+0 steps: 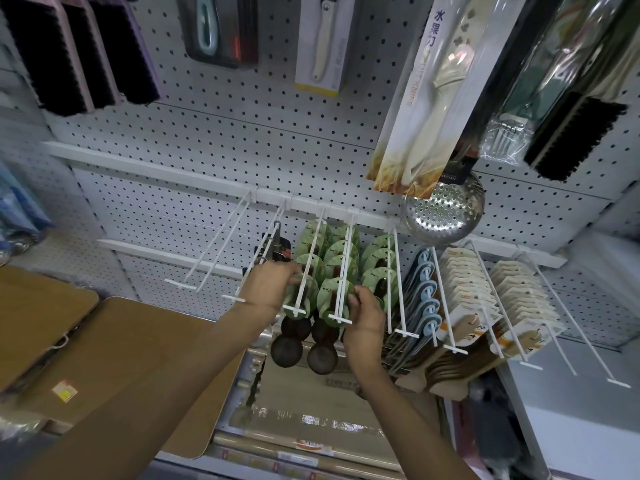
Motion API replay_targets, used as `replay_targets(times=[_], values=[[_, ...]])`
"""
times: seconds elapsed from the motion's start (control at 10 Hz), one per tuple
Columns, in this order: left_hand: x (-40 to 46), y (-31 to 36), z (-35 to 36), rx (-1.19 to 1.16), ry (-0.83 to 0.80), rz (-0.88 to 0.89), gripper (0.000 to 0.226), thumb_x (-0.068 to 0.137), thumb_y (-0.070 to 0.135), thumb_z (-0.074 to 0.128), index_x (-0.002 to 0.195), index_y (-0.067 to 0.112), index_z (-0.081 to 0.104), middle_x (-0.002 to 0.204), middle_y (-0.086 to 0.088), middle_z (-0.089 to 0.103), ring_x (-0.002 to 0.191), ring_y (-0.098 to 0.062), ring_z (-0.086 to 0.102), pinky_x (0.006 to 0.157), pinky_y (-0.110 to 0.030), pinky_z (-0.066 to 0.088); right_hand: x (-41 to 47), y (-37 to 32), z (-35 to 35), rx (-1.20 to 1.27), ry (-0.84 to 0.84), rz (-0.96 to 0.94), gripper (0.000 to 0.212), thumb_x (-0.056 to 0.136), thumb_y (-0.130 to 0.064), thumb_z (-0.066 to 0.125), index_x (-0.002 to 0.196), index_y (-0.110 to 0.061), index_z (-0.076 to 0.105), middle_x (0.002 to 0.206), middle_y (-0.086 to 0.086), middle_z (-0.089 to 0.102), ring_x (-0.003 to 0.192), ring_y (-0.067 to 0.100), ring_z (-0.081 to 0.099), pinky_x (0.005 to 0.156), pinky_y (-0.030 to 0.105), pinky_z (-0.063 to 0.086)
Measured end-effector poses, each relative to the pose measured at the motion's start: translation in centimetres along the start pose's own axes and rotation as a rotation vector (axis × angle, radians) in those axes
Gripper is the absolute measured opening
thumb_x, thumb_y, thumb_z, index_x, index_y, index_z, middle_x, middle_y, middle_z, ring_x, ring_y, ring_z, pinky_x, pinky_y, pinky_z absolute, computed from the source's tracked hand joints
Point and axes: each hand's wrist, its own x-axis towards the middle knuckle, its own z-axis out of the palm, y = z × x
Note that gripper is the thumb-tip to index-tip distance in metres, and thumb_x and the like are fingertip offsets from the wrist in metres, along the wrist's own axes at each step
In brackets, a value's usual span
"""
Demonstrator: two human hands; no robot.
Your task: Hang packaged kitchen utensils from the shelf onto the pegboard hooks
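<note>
Several dark wooden ladles with round green header cards hang on white pegboard hooks at the centre. My left hand grips the front green-carded ladle on the left hook of that group. My right hand pinches the front green-carded ladle near the tip of the hook beside it. Dark ladle bowls dangle below both hands.
Two empty hooks stick out to the left. Blue utensils and cream-carded wooden utensils fill hooks to the right. A steel skimmer and boxed knives hang above. Wooden boards lie lower left; boxes sit on the shelf below.
</note>
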Motion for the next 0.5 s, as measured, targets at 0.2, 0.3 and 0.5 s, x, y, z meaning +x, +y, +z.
replay_targets(times=[0.2,0.3,0.5], values=[[-0.7,-0.1,-0.4,0.024,-0.005,0.093,0.043,0.100,0.019,0.055,0.143,0.017,0.052,0.135,-0.007,0.062,0.119,-0.029,0.061,0.090,-0.032,0.048,-0.7,-0.2,-1.4,-0.091,-0.127,0.069,0.016,0.101,-0.017,0.047,0.116,-0.015,0.054,0.101,0.003,0.058,0.093,0.025,0.057,0.072,0.035,0.043],[-2.7,-1.5,0.2,-0.028,0.164,0.296,0.055,0.073,0.000,0.080,0.125,0.007,0.066,0.116,-0.012,0.071,0.103,-0.034,0.070,0.082,-0.038,0.057,-1.9,0.1,-2.4,-0.238,-0.187,0.083,0.035,0.099,-0.015,0.052,0.133,-0.009,0.050,0.131,0.009,0.056,0.108,0.029,0.059,0.086,0.039,0.049],[-7.9,-4.0,1.0,-0.004,0.252,0.460,0.042,0.098,0.034,0.041,0.115,0.013,0.073,0.117,-0.001,0.073,0.092,-0.020,0.074,0.065,-0.033,0.062,-4.3,0.9,-4.9,-0.492,-0.338,0.035,0.052,0.098,-0.020,0.052,0.147,-0.013,0.037,0.140,0.006,0.047,0.129,0.024,0.045,0.105,0.032,0.041]])
